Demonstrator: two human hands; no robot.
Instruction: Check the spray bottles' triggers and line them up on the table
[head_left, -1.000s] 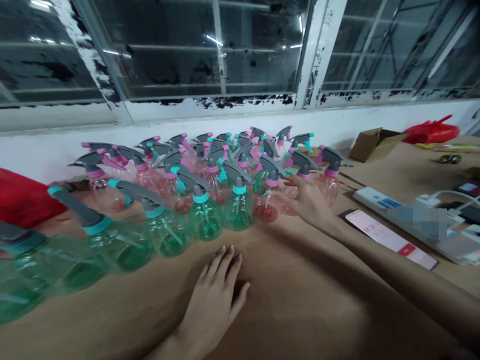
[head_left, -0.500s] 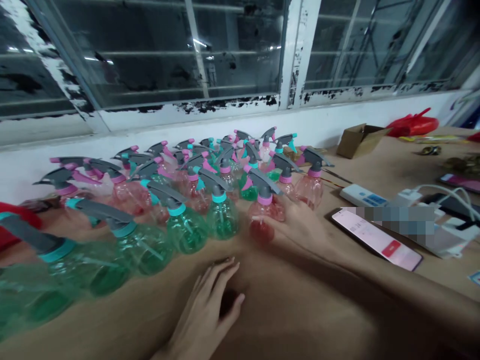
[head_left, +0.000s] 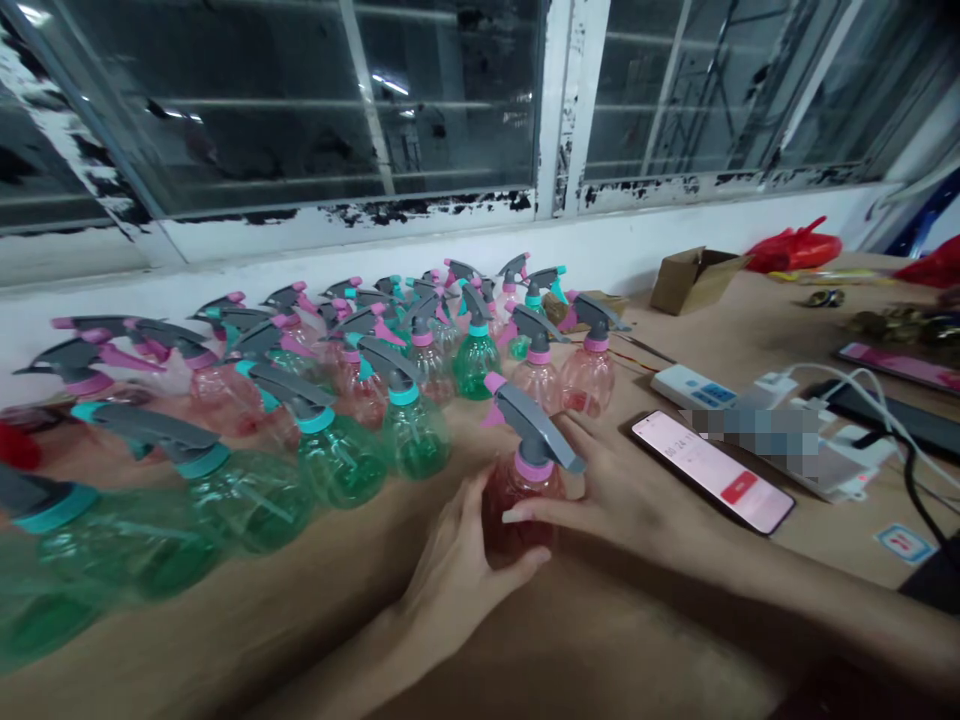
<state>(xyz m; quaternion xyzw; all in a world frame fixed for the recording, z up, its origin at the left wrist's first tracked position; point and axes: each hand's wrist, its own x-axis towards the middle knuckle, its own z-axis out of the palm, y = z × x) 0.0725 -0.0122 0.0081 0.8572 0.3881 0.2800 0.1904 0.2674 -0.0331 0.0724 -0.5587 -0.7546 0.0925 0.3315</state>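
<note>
Between my two hands is a pink spray bottle (head_left: 529, 468) with a pink collar and a grey trigger head, standing roughly upright. My right hand (head_left: 592, 490) wraps its right side, thumb across the front of the body. My left hand (head_left: 472, 560) curves round the left and lower front, fingers and thumb against the bottle. Just left of it stands a green spray bottle (head_left: 415, 435) with a turquoise collar, apart from my hands. Behind it are another pink spray bottle (head_left: 589, 375) and several more in pink and green.
A lit phone (head_left: 712, 470) lies to the right, beside a white power strip (head_left: 694, 388) with cables. Farther back are an open cardboard box (head_left: 694, 280) and a red plastic bag (head_left: 795, 247). More green bottles (head_left: 247, 495) line the left side, below the window wall.
My right hand has drawn the pink spray bottle out of the group toward me. My left hand has moved from the bare tabletop onto the bottle. The view has shifted slightly right.
</note>
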